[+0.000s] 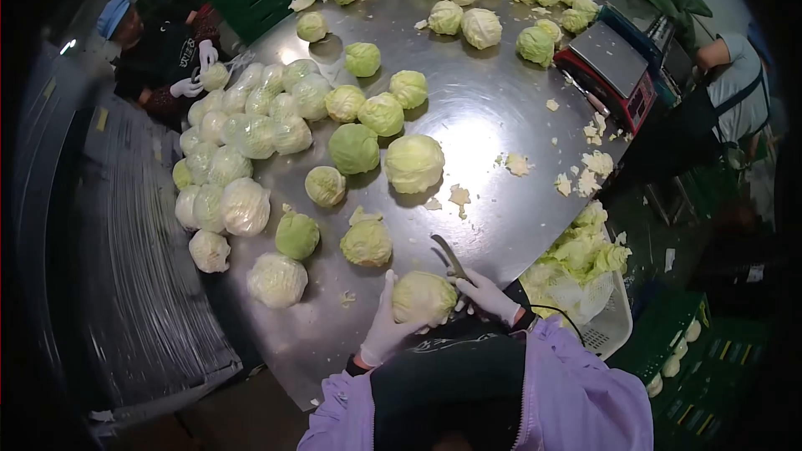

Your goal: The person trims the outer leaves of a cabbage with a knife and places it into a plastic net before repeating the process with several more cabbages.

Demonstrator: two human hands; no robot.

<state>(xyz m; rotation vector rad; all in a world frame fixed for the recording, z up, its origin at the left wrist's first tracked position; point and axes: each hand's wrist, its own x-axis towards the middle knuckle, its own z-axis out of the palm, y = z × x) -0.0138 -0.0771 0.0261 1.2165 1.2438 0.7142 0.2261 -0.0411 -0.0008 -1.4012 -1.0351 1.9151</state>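
Observation:
A pale green cabbage (422,299) is at the near edge of the metal table, close to my body. My left hand (386,327), in a white glove, is closed around its left side. In my gloved right hand (486,296) is a knife (451,257) with a dark, curved blade pointing up and away from me. Some fingers of that hand are against the cabbage's right side, partly hidden. Just beyond lies another cabbage (366,242) with a loose leaf on top, and a greener cabbage (297,235) sits to its left.
Film-wrapped cabbages (251,135) crowd the table's left side; several bare ones stand mid-table. A red scale (614,67) is at the far right, with leaf scraps (597,163) nearby. A white basket (614,321) of leaves stands at my right. Co-workers stand left, far side and right.

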